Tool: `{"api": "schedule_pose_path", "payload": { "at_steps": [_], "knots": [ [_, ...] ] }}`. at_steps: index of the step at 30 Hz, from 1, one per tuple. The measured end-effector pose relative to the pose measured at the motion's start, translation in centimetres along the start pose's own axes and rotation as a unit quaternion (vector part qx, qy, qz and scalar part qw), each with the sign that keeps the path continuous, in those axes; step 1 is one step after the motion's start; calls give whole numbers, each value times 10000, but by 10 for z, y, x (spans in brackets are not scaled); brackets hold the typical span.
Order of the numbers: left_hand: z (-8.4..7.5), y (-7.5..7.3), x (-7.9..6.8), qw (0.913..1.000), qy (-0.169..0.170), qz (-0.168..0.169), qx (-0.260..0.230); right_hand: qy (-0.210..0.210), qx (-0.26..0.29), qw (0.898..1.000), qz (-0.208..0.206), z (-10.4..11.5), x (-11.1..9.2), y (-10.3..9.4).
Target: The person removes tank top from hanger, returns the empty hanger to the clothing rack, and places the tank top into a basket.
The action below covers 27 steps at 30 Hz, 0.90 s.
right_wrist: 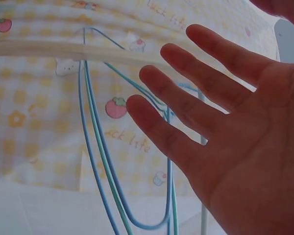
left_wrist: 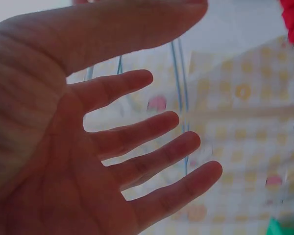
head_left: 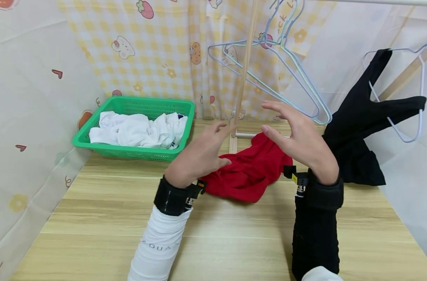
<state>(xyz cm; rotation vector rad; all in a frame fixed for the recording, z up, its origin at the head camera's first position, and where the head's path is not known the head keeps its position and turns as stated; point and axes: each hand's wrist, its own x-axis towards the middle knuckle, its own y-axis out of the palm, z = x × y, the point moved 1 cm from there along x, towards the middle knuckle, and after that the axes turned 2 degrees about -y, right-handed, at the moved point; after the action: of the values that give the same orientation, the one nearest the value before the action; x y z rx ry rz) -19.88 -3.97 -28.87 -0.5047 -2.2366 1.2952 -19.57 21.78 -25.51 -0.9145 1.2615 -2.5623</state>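
Note:
My left hand (head_left: 201,153) hovers over the left part of a crumpled red cloth garment (head_left: 250,171), fingers spread and holding nothing. In the left wrist view its fingers (left_wrist: 157,191) stand apart with the thumb above them. Above the garment's right end, my right hand (head_left: 297,136) is raised, thumb apart from the fingers, likewise with nothing in it. The right wrist view shows that palm and the spread fingers (right_wrist: 210,83). The red garment lies on the wooden table (head_left: 227,238), its shape hard to make out in the folds.
A green basket (head_left: 136,153) with white clothes (head_left: 139,130) stands at the back left. Several empty hangers (head_left: 287,70) hang from a white rail (head_left: 385,2) near a wooden post (head_left: 245,66). On the right, a black garment (head_left: 357,128) hangs on another hanger (head_left: 421,78).

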Motion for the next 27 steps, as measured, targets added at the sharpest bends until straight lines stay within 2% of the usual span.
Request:
{"api": "schedule_pose_path", "payload": {
  "at_steps": [3,6,9,12,15,18,23,27],
  "knots": [
    [-12,17,6,9987,324,311,257,136,-7,9999,6,0,-3,-3],
    [-20,36,13,9933,547,798,634,192,-37,9998,19,0,-4,-6],
    [-21,56,24,9826,746,1247,1155,237,-33,9997,35,0,-4,-8],
    [-19,76,42,9706,769,1707,1513,273,-20,9996,43,0,-4,-9],
    [-15,94,61,9550,612,2287,1788,307,0,9995,34,-1,-6,-11],
    [-15,109,78,9321,582,2827,2189,369,19,9993,12,-2,-9,-13],
    [-21,125,97,8902,711,3310,3048,434,49,9990,13,-3,-12,-14],
    [-22,128,108,8724,578,3683,3162,415,20,9991,79,-4,-10,-14]
  ]
}}
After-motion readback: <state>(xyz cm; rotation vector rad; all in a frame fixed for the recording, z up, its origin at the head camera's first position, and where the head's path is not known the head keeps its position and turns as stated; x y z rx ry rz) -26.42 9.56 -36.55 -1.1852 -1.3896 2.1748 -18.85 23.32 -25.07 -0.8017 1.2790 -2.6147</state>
